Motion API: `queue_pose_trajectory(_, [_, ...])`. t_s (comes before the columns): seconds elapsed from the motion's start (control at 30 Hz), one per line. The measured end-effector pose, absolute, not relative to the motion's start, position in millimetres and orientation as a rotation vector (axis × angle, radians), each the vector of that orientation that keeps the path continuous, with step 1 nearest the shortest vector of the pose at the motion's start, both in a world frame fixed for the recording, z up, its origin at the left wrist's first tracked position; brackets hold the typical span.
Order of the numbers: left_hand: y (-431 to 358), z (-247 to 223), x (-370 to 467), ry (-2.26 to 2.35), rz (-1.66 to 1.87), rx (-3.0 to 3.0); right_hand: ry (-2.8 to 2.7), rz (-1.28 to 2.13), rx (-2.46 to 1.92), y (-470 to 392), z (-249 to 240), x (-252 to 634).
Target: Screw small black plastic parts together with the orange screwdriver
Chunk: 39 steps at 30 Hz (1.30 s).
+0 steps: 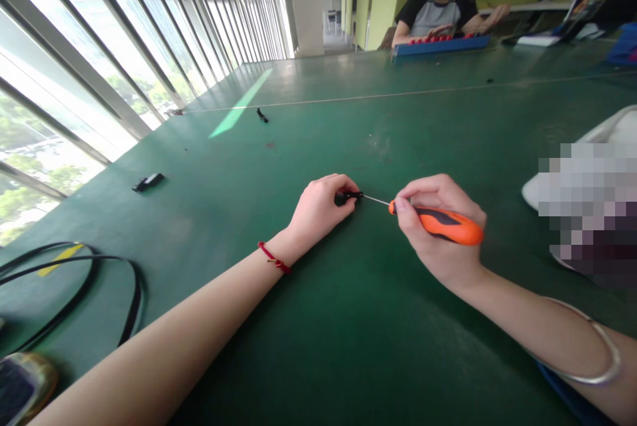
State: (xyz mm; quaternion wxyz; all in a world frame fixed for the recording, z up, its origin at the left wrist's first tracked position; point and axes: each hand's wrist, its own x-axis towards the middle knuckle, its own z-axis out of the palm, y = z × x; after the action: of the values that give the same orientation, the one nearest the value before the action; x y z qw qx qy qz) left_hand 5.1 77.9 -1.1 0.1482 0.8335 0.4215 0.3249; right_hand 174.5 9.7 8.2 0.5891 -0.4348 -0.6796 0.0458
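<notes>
Near the middle of the green table [318, 326], my left hand [323, 204] pinches a small black part [351, 196] between thumb and fingers. Most of that part is hidden by the hand, so its kind does not show. My right hand [442, 227] is closed around the orange and dark grey handle of a screwdriver [450, 225]. Its thin metal shaft points left, and the tip meets or nearly meets the right end of the black part; contact cannot be made out.
Left lie a black clip-like piece [148, 182] and a looped black cable [134, 286]. A smaller black piece [262, 115] rests farther back. Metal railing [149, 34] borders the left edge. Across the table, a person [438, 14] sits behind a blue tray [440, 46]. A pale bag-like object [597, 154] is right.
</notes>
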Motion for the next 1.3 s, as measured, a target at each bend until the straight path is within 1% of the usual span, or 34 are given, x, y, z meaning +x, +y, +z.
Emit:
queue_pose_trajectory(0.17, [77.6, -0.4, 4.8, 1.241, 0.918, 2.368, -1.481, 0.108, -0.896, 15.1, 5.8, 174.6])
queue_pose_trajectory(0.37, [77.7, -0.5, 4.4, 1.225, 0.927, 2.373, -1.627, 0.092, -1.025, 11.1, 7.4, 176.2])
queue_pose_trajectory(0.5, [78.0, -0.7, 4.5, 1.228, 0.917, 2.368, -1.516, 0.037, -0.917, 13.6, 5.1, 175.7])
queue_pose_trajectory(0.57, [78.0, -0.5, 4.6, 1.229, 0.914, 2.363, -1.489, 0.064, -0.883, 15.5, 4.1, 176.1])
queue_pose_trajectory(0.67, [77.9, -0.4, 4.5, 1.231, 0.911, 2.356, -1.554, 0.114, -0.943, 14.5, 5.4, 176.6])
queue_pose_trajectory(0.77, [78.1, -0.6, 4.4, 1.223, 0.919, 2.349, -1.623, 0.09, -1.011, 11.4, 7.3, 175.7])
queue_pose_trajectory(0.87, [78.3, -0.9, 4.4, 1.223, 0.92, 2.344, -1.545, 0.064, -0.965, 11.9, 6.4, 174.9])
queue_pose_trajectory(0.97, [78.0, -0.3, 4.4, 1.23, 0.913, 2.346, -1.476, 0.118, -0.891, 14.5, 4.8, 175.7])
queue_pose_trajectory(1.17, [76.7, 1.7, 4.2, 1.244, 0.904, 2.344, -1.634, 0.073, -1.032, 10.4, 7.4, 175.4])
queue_pose_trajectory(1.3, [75.8, 2.2, 5.0, 1.261, 0.89, 2.361, -1.543, 0.115, -0.983, 10.4, 7.4, 171.1])
